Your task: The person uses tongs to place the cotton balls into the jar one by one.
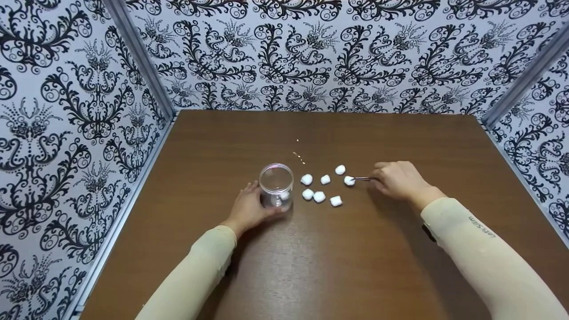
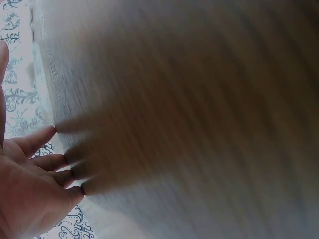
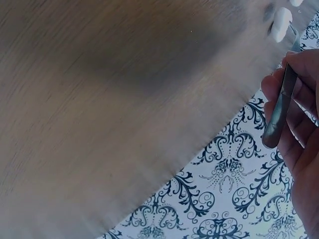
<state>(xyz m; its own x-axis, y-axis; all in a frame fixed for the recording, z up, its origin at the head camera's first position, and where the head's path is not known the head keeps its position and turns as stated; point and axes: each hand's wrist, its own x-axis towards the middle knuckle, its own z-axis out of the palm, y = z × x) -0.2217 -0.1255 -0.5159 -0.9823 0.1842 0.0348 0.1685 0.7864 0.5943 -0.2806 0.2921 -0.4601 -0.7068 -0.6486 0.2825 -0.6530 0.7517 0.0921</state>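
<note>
My left hand holds a clear plastic jar, thumb in front and fingers behind. A white cotton ball shows inside the jar. In the left wrist view the left hand is partly visible, and the jar is out of sight. My right hand pinches metal tweezers, whose tips are at a cotton ball right of the others. That cotton ball also appears at the tweezer tips in the right wrist view. Whether it is lifted off the table, I cannot tell.
Several more cotton balls lie loose between the jar and the right hand. Tiny pale crumbs are scattered behind them on the brown wooden table. Black-and-white patterned walls stand at the back and sides.
</note>
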